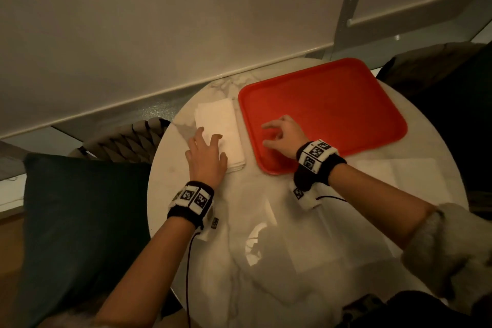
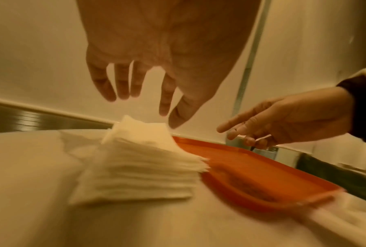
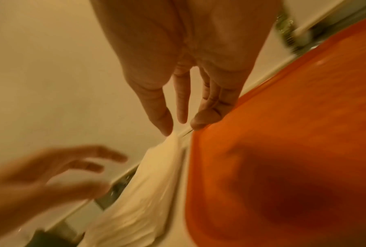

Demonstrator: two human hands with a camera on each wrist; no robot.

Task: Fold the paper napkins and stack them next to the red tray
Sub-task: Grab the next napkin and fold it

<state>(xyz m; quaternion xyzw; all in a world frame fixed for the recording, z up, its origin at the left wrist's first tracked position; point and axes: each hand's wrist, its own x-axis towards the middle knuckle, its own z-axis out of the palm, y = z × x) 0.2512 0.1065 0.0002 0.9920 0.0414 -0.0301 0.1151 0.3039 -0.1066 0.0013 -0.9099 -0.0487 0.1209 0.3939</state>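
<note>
Folded napkin stack point(image 1: 221, 132) on desk point(image 1: 332, 221), just left of red tray point(image 1: 346, 104). Left hand point(image 1: 206, 154) spread loosely above stack, holding nothing, likely squaring it. Right hand point(image 1: 282, 136) relaxed, empty, over tray's near-left corner.

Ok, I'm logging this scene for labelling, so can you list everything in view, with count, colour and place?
Napkin stack: one, white, on the table just left of the tray, not on it.
Red tray: one, red, far right part of the table, nothing on it.
Unfolded napkins: several, white, spread flat on the table's near and right parts; exact count unclear.
Table: one, round, white marble-look.
Cushion: one, dark teal, left of the table.
Wristbands: two, black with markers, one on each wrist.
Left hand: fingers spread, above the stack's near end.
Right hand: fingers loosely curled, holding nothing, over the tray.
</note>
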